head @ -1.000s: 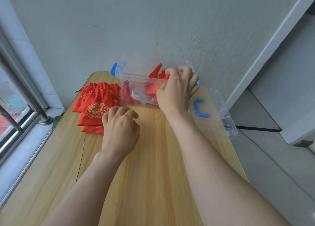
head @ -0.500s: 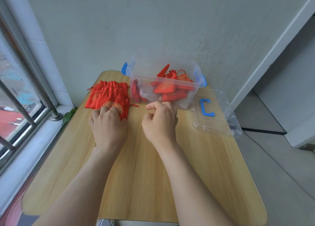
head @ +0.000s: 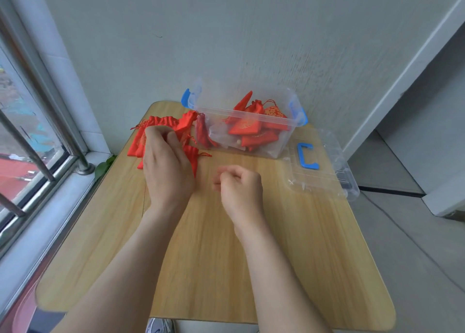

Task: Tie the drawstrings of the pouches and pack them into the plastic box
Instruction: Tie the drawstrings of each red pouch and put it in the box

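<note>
Clear lid (head: 317,184) beside plastic box (head: 282,141)

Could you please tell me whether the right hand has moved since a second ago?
Yes. The right hand was at the rim of the box; it has drawn back toward the person and is now clear of it.

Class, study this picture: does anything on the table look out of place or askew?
The clear lid overhangs the right edge of the table, so it might slip off. In the plastic box the packed pouches lie jumbled, one poking up tilted above the rim. Nothing looks spilled or damaged.
</note>
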`<state>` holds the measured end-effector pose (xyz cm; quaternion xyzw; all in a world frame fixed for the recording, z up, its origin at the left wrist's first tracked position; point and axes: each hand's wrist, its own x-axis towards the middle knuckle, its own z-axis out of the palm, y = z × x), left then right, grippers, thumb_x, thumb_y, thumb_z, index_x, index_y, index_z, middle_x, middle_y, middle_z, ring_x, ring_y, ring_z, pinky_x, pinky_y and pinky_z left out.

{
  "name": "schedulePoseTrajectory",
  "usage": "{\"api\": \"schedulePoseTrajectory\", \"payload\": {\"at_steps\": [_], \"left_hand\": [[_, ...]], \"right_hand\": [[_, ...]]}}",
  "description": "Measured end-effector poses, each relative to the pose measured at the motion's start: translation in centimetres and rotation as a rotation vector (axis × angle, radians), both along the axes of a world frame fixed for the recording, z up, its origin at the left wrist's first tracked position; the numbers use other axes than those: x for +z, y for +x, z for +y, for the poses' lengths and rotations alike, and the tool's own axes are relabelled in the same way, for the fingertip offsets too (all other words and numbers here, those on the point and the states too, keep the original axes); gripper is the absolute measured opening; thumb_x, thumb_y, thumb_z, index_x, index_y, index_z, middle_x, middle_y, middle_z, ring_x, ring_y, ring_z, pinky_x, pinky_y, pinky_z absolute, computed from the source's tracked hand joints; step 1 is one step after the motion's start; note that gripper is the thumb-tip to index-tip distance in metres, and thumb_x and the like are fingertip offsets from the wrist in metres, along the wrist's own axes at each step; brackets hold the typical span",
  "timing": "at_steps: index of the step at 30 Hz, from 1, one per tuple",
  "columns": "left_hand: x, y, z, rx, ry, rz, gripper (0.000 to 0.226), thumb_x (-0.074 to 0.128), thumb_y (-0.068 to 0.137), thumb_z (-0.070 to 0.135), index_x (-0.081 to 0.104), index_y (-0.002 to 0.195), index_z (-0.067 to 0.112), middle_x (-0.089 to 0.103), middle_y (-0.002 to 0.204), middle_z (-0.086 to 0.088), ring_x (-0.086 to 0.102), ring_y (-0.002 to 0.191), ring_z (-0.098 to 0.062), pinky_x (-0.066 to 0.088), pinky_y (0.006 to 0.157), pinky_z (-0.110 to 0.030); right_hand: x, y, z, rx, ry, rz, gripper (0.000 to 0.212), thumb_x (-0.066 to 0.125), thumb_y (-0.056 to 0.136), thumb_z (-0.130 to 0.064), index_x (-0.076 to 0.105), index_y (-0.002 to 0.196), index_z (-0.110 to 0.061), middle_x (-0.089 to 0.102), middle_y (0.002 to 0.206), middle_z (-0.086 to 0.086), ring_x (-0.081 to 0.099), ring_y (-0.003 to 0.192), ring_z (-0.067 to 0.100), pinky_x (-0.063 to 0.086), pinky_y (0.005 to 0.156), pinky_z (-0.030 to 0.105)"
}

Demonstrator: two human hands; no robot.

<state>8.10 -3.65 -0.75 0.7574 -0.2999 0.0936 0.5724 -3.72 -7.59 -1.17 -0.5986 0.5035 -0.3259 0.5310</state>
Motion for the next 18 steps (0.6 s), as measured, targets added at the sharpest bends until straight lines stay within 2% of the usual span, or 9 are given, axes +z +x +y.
{"api": "schedulePoseTrajectory", "payload": {"at_steps": [2, 3, 5, 7, 9, 11, 13, 16, 18], "left_hand": [[0.8, -0.8, -0.4, -0.051, -0.075, 0.164, 0.016, 0.038, 0.113, 0.022, 0.052, 0.107, 0.016, 0.059, 0.095, 0.004, 0.052, 0.086, -0.015, 0.037, 0.072, -0.021], [0.8, -1.1, -0.9, -0.101, -0.098, 0.293, 0.019, 0.039, 0.112, 0.024, 0.055, 0.107, 0.017, 0.061, 0.097, 0.005, 0.056, 0.090, -0.016, 0.044, 0.079, -0.025], [0.6, -1.4, -1.6, -0.220, -0.119, 0.596, 0.025, 0.041, 0.111, 0.028, 0.064, 0.106, 0.019, 0.070, 0.104, -0.002, 0.066, 0.098, -0.025, 0.055, 0.090, -0.048], [0.4, -1.8, -2.2, -0.348, -0.160, 0.867, 0.030, 0.040, 0.111, 0.021, 0.069, 0.106, 0.015, 0.074, 0.101, -0.012, 0.070, 0.094, -0.033, 0.060, 0.090, -0.056], [0.6, -2.4, -2.7, -0.449, -0.186, 1.032, 0.035, 0.036, 0.109, 0.007, 0.071, 0.110, 0.005, 0.076, 0.094, -0.015, 0.072, 0.087, -0.029, 0.063, 0.082, -0.050], [0.8, -3.1, -3.1, -0.473, -0.102, 0.993, 0.038, 0.035, 0.105, 0.001, 0.072, 0.110, 0.004, 0.076, 0.089, -0.011, 0.071, 0.080, -0.022, 0.064, 0.071, -0.039], [0.7, -3.8, -3.6, -0.419, -0.024, 0.879, 0.037, 0.040, 0.103, 0.006, 0.076, 0.108, 0.010, 0.076, 0.090, -0.006, 0.070, 0.080, -0.017, 0.062, 0.072, -0.036], [0.8, -4.5, -4.1, -0.433, -0.035, 0.797, 0.038, 0.044, 0.106, 0.027, 0.080, 0.101, 0.015, 0.079, 0.085, -0.005, 0.072, 0.077, -0.014, 0.059, 0.078, -0.036], [1.0, -5.3, -4.3, -0.511, -0.027, 0.758, 0.053, 0.044, 0.104, 0.046, 0.077, 0.099, 0.005, 0.079, 0.092, -0.012, 0.069, 0.079, -0.016, 0.054, 0.080, -0.038]], "right_hand": [[0.0, 0.0, -0.3, 0.033, 0.147, -0.124, 0.020, 0.059, 0.095, -0.025, 0.077, 0.099, -0.018, 0.081, 0.093, 0.006, 0.075, 0.081, 0.016, 0.053, 0.073, 0.032], [0.3, -0.2, -0.7, 0.046, 0.228, -0.190, 0.024, 0.061, 0.095, -0.032, 0.077, 0.102, -0.016, 0.081, 0.098, 0.010, 0.074, 0.081, 0.017, 0.053, 0.074, 0.033], [0.6, -0.5, -1.6, 0.050, 0.330, -0.276, 0.038, 0.062, 0.092, -0.045, 0.076, 0.111, -0.016, 0.081, 0.106, 0.011, 0.075, 0.087, 0.019, 0.054, 0.078, 0.036], [0.6, -0.7, -2.6, -0.020, 0.336, -0.363, 0.032, 0.063, 0.096, -0.040, 0.076, 0.114, -0.017, 0.081, 0.109, 0.009, 0.076, 0.098, 0.027, 0.057, 0.079, 0.038], [0.5, -0.8, -3.3, -0.139, 0.275, -0.503, 0.024, 0.066, 0.095, -0.025, 0.074, 0.116, -0.017, 0.080, 0.109, 0.005, 0.075, 0.101, 0.029, 0.058, 0.077, 0.039], [0.3, -1.2, -3.8, -0.247, 0.162, -0.550, 0.025, 0.068, 0.093, -0.015, 0.072, 0.117, -0.018, 0.080, 0.110, 0.002, 0.076, 0.101, 0.021, 0.060, 0.082, 0.039], [0.3, -1.6, -4.2, -0.308, 0.047, -0.467, 0.017, 0.066, 0.095, -0.009, 0.074, 0.109, -0.016, 0.080, 0.101, 0.000, 0.076, 0.092, 0.015, 0.062, 0.081, 0.038], [0.6, -2.1, -4.7, -0.273, -0.079, -0.376, 0.016, 0.061, 0.093, -0.007, 0.074, 0.092, -0.015, 0.076, 0.083, -0.003, 0.069, 0.077, 0.014, 0.060, 0.075, 0.039], [0.8, -2.3, -4.9, -0.236, -0.123, -0.319, 0.016, 0.059, 0.089, -0.007, 0.073, 0.088, -0.014, 0.073, 0.078, -0.003, 0.063, 0.071, 0.015, 0.058, 0.073, 0.040]]}}
